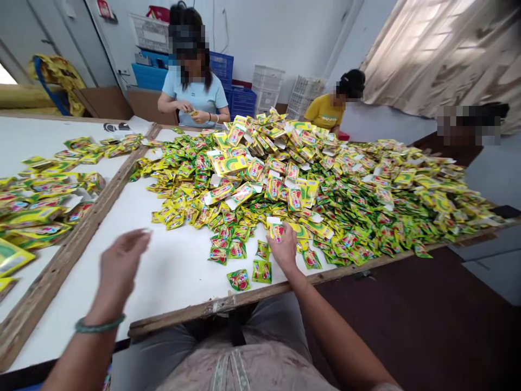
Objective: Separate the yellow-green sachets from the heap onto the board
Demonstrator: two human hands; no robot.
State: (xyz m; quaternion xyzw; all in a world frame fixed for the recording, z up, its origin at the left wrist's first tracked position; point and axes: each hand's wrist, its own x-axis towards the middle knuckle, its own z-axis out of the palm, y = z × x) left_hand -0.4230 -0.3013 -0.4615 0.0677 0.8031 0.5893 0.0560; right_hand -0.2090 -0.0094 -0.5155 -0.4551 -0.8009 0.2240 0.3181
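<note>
Loosely bent, left hand (122, 266) hovers; right hand (284, 247) grips carton (275, 229).

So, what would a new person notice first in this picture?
Probably the big heap of yellow boxes and small green packets, across the middle and right of the white table. After that, the right hand, which holds a box at the heap's near edge, and the blurred left hand, with a green bracelet at its wrist, over the table left of the heap.
</note>
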